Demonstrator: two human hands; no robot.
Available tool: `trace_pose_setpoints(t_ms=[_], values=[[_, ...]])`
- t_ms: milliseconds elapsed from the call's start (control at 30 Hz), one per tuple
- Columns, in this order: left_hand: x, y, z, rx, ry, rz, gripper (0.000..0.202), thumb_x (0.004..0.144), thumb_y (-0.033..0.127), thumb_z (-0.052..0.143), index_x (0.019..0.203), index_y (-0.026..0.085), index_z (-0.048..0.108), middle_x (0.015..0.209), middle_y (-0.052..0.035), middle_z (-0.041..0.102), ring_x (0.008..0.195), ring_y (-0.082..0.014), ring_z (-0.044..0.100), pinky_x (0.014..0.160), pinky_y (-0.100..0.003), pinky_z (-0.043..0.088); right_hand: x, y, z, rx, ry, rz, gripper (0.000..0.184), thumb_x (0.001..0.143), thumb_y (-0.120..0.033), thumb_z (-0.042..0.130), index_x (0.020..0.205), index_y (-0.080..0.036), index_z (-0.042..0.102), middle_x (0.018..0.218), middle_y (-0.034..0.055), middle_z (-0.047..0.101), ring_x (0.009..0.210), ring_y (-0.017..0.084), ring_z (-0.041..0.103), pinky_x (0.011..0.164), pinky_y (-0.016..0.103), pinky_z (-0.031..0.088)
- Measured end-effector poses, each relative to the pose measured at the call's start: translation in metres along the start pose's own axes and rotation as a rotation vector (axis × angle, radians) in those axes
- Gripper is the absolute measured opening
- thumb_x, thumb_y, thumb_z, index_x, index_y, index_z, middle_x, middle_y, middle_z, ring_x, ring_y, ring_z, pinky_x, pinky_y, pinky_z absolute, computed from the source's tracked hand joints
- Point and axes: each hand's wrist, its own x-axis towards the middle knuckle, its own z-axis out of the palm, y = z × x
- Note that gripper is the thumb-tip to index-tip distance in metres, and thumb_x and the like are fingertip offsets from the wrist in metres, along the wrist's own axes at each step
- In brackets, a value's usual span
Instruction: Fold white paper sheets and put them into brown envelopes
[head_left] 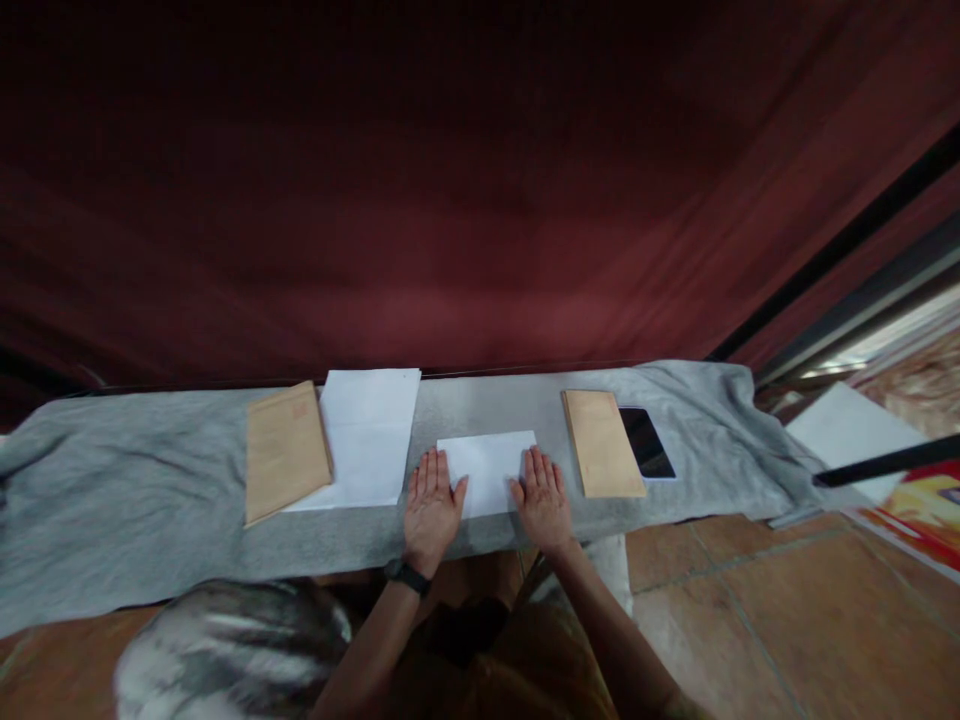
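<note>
Observed at the near edge of the worktop [480, 400], about midway along it: a folded white sheet [487, 462] lying flat on the grey cloth [150, 480] that covers the surface.

Left hand [431, 508] rests palm down on the sheet's left end; right hand [541, 502] rests palm down on its right end. On both hands the fingers [430, 470] are stretched out flat and close together, gripping nothing. A dark wristwatch [409, 577] is on the left wrist.

Towards the left end lie a brown envelope [285, 452] and, touching it, a larger white paper [369, 435]. Towards the right end lies a second brown envelope [601, 442], with a dark tablet [646, 442] just beside it. A red curtain [450, 220] hangs behind the far edge.
</note>
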Motion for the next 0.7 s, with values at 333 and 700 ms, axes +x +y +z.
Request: trace_pose_setpoints(t_ms=[333, 700], values=[[-0.019, -0.008, -0.012, -0.004, 0.021, -0.037, 0.060, 0.102, 0.041, 0.032, 0.149, 0.004, 0.042, 0.153, -0.0234, 0.044, 0.145, -0.0340, 0.040, 0.118, -0.054, 0.033, -0.034, 0.013, -0.008, -0.038, 0.013, -0.009, 0.064, 0.105, -0.043, 0.036, 0.158, -0.009, 0.025, 0.156, 0.0185, 0.042, 0.144, 0.031, 0.039, 0.118, 0.049, 0.028], [-0.019, 0.001, -0.010, -0.266, -0.031, -0.160, 0.052, 0.095, 0.035, 0.047, 0.140, 0.008, 0.051, 0.137, -0.0197, 0.062, 0.129, -0.0316, 0.056, 0.111, -0.049, 0.045, -0.040, 0.015, -0.007, -0.029, 0.020, -0.008, 0.064, 0.106, -0.044, 0.033, 0.158, -0.009, 0.026, 0.156, 0.0190, 0.042, 0.144, 0.031, 0.040, 0.118, 0.050, 0.026]])
